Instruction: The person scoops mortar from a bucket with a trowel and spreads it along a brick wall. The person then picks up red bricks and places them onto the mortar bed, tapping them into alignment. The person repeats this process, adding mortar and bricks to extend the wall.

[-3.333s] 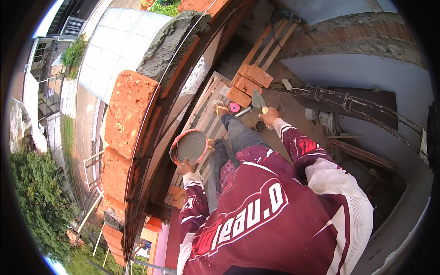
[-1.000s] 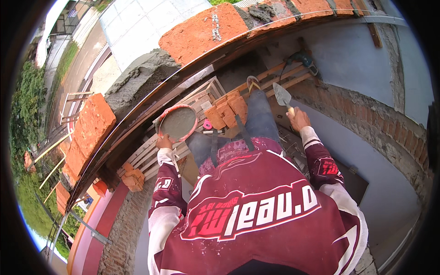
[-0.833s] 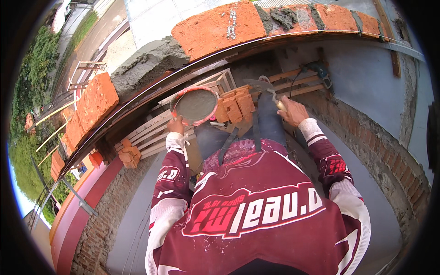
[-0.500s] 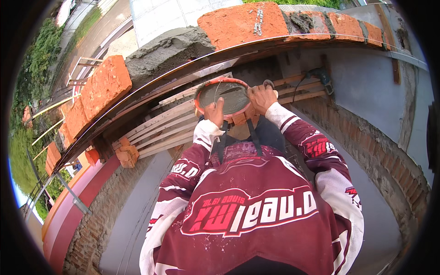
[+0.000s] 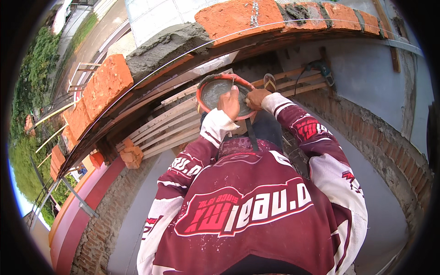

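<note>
An orange bucket (image 5: 200, 97) of wet grey mortar (image 5: 215, 91) is in front of my body, over my legs. My right hand (image 5: 256, 98) is closed on its right rim. My left hand (image 5: 229, 104) is a closed fist over the near part of the bucket, thumb pointing up. What it grips is hidden; a thin pale line stands just above the thumb. Beyond the bucket runs a row of orange bricks (image 5: 238, 20) with a thick bed of grey mortar (image 5: 167, 46) between two of them. A taut string (image 5: 183, 55) follows the row's near edge.
Wooden slats (image 5: 169, 123) lie beneath the bucket, with a sandalled foot (image 5: 269, 83) beside it. A green power tool (image 5: 321, 68) with a cord rests at the right. Some brick pieces (image 5: 131, 156) sit at the left slat ends. Beyond the wall, the ground drops away.
My left hand has moved right and slightly up, further over the mortar. My right hand has shifted slightly left along the rim, uncovering the sandalled foot. The view has tilted a little.
</note>
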### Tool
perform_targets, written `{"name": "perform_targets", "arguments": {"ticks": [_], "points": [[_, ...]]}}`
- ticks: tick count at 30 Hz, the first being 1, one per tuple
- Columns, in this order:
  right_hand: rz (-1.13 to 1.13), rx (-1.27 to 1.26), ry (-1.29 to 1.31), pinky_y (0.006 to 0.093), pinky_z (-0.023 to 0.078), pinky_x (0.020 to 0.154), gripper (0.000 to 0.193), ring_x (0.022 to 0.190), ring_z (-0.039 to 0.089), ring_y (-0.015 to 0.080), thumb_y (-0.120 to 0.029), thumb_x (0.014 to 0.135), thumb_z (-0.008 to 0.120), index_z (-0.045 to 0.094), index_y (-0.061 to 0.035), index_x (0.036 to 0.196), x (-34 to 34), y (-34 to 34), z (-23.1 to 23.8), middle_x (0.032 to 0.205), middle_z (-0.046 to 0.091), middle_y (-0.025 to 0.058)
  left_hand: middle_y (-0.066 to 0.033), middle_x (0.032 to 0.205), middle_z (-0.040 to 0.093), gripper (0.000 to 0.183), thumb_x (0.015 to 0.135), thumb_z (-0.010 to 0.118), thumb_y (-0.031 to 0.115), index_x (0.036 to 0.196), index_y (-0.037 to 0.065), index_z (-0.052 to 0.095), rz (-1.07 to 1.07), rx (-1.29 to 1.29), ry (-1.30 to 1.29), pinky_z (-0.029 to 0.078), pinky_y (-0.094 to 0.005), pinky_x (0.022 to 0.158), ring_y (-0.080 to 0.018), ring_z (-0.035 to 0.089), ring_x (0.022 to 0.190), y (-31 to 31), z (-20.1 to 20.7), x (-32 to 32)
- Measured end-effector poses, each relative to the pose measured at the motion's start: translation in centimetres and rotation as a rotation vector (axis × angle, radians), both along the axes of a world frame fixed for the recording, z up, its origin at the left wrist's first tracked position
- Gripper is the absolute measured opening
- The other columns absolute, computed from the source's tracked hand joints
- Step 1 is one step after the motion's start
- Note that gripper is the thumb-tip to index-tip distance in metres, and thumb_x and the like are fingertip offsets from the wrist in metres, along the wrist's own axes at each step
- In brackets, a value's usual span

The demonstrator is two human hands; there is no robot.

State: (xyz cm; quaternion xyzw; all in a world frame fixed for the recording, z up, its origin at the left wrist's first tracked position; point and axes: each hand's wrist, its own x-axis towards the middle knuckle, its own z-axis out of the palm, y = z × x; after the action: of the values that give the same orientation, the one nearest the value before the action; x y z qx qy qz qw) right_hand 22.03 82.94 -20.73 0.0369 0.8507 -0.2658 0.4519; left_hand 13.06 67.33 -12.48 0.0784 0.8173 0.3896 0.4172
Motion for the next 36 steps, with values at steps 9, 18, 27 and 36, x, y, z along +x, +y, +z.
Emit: {"name": "perform_targets", "arguments": {"ticks": [9,18,27,36], "points": [[-0.234,-0.346,0.07,0.0495,0.052,0.087,0.033,0.097,0.069,0.0425,-0.035,0.088,0.064,0.071,-0.0062,0.104,1.9,-5.2,0.3,0.098,0.072,0.0232,-0.0181,0.068,0.058,0.058,0.105,0.044,0.045,0.084,-0.006,0.062,0.007,-0.074,-0.119,0.044,-0.0442,0.07,-0.0239,0.055,0.07,-3.9,0.2,-1.8],[0.098,0.222,0.711,0.0483,0.054,0.077,0.023,0.095,0.069,0.0295,-0.021,0.093,0.055,0.068,-0.0093,0.109,3.1,-4.1,3.8,0.094,0.067,0.0115,-0.0037,0.074,0.061,0.053,0.109,0.043,0.037,0.093,-0.006,0.068,0.187,0.21,-0.223,0.043,-0.0314,0.059,-0.011,0.052,0.068,-6.9,2.6,-1.8],[0.005,0.335,0.445,0.0434,0.058,0.069,0.023,0.088,0.074,0.0315,-0.018,0.093,0.057,0.072,-0.0053,0.104,-1.7,-0.7,6.3,0.098,0.074,0.0168,0.0001,0.057,0.042,0.052,0.106,0.049,0.045,0.068,0.01,0.046,0.19,0.185,-0.171,0.043,-0.0323,0.053,-0.0123,0.041,0.049,-4.1,2.4,-2.7],[-0.063,-0.049,0.138,0.0481,0.055,0.089,0.033,0.098,0.071,0.04,-0.031,0.09,0.062,0.073,-0.0038,0.104,-0.2,-0.3,3.7,0.101,0.073,0.0231,-0.0067,0.061,0.052,0.057,0.105,0.048,0.046,0.078,-0.002,0.059,0.136,0.167,-0.184,0.045,-0.0359,0.055,-0.0174,0.054,0.055,-1.5,2.8,-2.5]]}}
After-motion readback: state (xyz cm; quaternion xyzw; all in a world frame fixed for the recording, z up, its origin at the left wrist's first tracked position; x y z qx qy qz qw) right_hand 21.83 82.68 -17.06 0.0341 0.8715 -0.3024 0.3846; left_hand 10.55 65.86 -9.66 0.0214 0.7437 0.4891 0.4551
